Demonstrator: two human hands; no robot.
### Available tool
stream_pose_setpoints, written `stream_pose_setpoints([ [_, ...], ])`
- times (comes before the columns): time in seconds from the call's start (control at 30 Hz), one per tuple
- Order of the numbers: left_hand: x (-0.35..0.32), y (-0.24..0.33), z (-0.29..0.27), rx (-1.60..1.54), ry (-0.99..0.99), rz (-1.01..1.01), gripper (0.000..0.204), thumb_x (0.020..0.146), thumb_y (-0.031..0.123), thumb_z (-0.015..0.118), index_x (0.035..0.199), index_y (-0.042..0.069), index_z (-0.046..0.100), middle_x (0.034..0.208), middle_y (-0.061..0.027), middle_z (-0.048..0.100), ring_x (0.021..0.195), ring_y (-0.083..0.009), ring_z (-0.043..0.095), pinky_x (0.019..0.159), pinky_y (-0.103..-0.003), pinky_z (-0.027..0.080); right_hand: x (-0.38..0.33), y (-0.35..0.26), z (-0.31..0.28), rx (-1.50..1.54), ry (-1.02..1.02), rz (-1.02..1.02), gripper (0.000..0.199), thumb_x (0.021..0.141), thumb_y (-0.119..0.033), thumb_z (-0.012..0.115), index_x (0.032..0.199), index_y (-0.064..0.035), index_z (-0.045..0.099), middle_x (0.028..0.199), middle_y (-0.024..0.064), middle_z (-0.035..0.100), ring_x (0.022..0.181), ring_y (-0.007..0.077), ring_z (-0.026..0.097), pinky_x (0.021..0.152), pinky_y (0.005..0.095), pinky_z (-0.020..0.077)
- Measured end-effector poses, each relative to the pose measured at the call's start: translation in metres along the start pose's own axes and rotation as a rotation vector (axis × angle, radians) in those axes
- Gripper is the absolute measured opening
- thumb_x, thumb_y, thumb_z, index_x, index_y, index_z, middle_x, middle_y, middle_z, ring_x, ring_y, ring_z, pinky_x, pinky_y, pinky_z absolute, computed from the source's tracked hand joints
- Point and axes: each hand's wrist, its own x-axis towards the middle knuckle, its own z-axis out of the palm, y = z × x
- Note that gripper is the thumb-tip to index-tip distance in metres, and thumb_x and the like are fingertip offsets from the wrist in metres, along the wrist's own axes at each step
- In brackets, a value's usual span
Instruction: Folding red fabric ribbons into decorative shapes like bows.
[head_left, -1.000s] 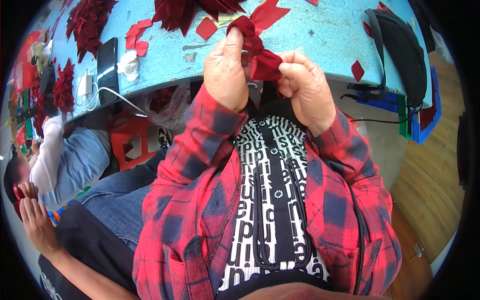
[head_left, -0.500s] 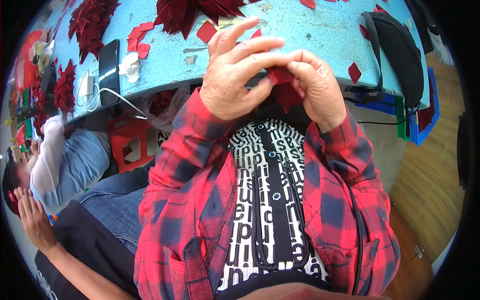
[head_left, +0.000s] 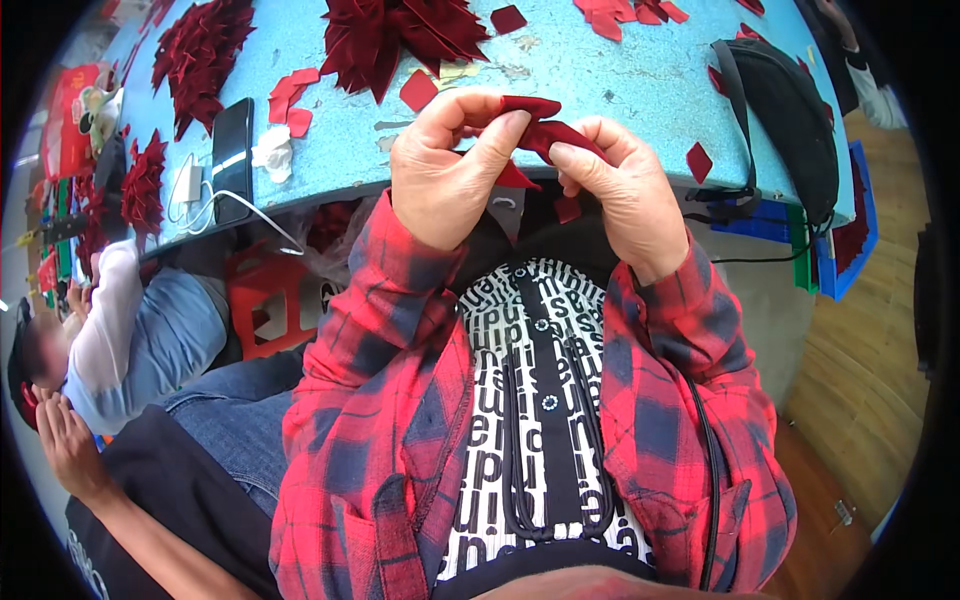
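Note:
Over the near edge of the table, my left hand [head_left: 440, 170] pinches dark red velvety fabric [head_left: 548, 133] between thumb and bent fingers. The other end of the fabric is gripped by my right hand [head_left: 635, 195], its thumb pressed on top. The cloth looks folded and stretches between the two hands; I cannot tell whether it is one piece or more. A pointed red bit [head_left: 518, 178] shows just below my left fingertips. Lower down, near my lap, is a small red fabric piece [head_left: 567, 208].
Pointed dark red fabric clusters [head_left: 400, 40] and loose red pieces [head_left: 419, 91] lie on the blue table [head_left: 620, 100]. A phone [head_left: 232, 160], white cable and crumpled tissue [head_left: 272, 153] are at left, a black bag [head_left: 785, 125] at right. Another person [head_left: 160, 310] sits at left.
My left hand, its fingers spread before, has closed on the fabric. The cloth, which hung from my right hand, now spans both hands. The view has shifted slightly.

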Motion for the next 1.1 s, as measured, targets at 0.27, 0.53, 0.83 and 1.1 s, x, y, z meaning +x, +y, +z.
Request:
stream_pose_setpoints([
  [0.27, 0.003, -0.007, 0.001, -0.310, 0.075, -0.217, 0.014, 0.091, 0.010, 0.055, 0.101, 0.000, 0.053, 0.089, -0.0053, 0.063, 0.078, -0.0094, 0.060, 0.067, -0.020, 0.049, 0.007, -0.004, 0.004, 0.261, 0.085, 0.008, 0.023, 0.084, -0.011, 0.065, 0.104, -0.0037, 0.056, 0.088, 0.0004, 0.058, 0.071, 0.0081, 0.053, 0.067, 0.0213, 0.0447],
  [0.53, 0.007, -0.012, 0.002, -0.485, 0.235, -0.186, 0.012, 0.092, 0.013, 0.056, 0.095, 0.003, 0.051, 0.083, -0.0025, 0.060, 0.069, -0.0064, 0.055, 0.061, -0.019, 0.046, 0.011, 0.012, 0.000, 0.155, 0.143, -0.036, 0.023, 0.083, -0.004, 0.064, 0.104, -0.0033, 0.056, 0.089, 0.0013, 0.057, 0.069, 0.0086, 0.054, 0.065, 0.0208, 0.0449],
  [0.83, 0.007, -0.030, -0.005, -0.418, 0.205, -0.226, 0.010, 0.090, 0.010, 0.058, 0.094, 0.003, 0.052, 0.086, -0.0034, 0.061, 0.073, -0.0072, 0.057, 0.067, -0.019, 0.046, 0.014, 0.016, -0.036, -0.045, 0.275, -0.155, 0.023, 0.084, -0.007, 0.063, 0.106, -0.0014, 0.056, 0.088, 0.0015, 0.057, 0.071, 0.0081, 0.051, 0.066, 0.0198, 0.0426],
  [1.1, 0.009, -0.035, -0.001, -0.502, 0.217, -0.238, 0.013, 0.089, 0.008, 0.060, 0.098, 0.001, 0.055, 0.090, -0.0046, 0.063, 0.079, -0.0079, 0.059, 0.072, -0.020, 0.047, 0.010, -0.003, -0.052, -0.230, 0.324, -0.314, 0.034, 0.088, -0.022, 0.061, 0.113, -0.0008, 0.056, 0.097, 0.0019, 0.057, 0.083, 0.0068, 0.049, 0.075, 0.0206, 0.0390],
])
